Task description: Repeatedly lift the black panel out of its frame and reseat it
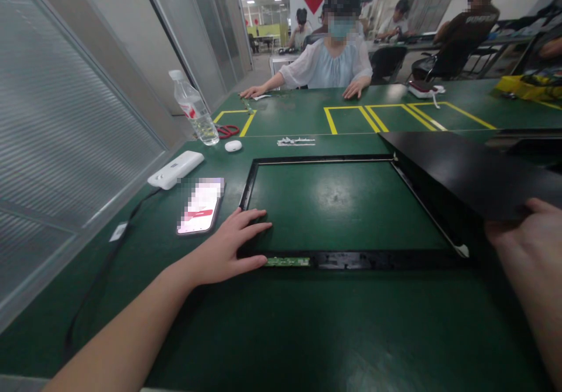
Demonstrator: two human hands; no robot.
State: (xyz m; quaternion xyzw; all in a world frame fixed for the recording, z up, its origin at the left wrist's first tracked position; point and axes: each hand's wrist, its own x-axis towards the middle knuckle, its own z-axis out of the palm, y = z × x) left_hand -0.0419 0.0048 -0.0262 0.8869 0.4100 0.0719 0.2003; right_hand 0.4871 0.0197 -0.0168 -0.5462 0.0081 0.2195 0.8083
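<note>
A thin black rectangular frame (386,260) lies flat on the green table, with a narrow green circuit board (287,261) set in its near bar. My left hand (230,246) rests with fingers spread on the frame's near left corner, its thumb at the end of the circuit board. At the right, my right hand (524,234) grips the near edge of a flat black panel (474,169). The panel is tilted and raised beside the frame, overlapping its right side in view. White bits show at the frame's right corners.
Left of the frame are a phone (202,206), a white power bank (176,169) with a black cable, a water bottle (195,111), a white earbud case (233,145) and red-handled scissors (228,130). White strips (296,141) lie beyond the frame. A person (327,61) sits opposite, hands on the table.
</note>
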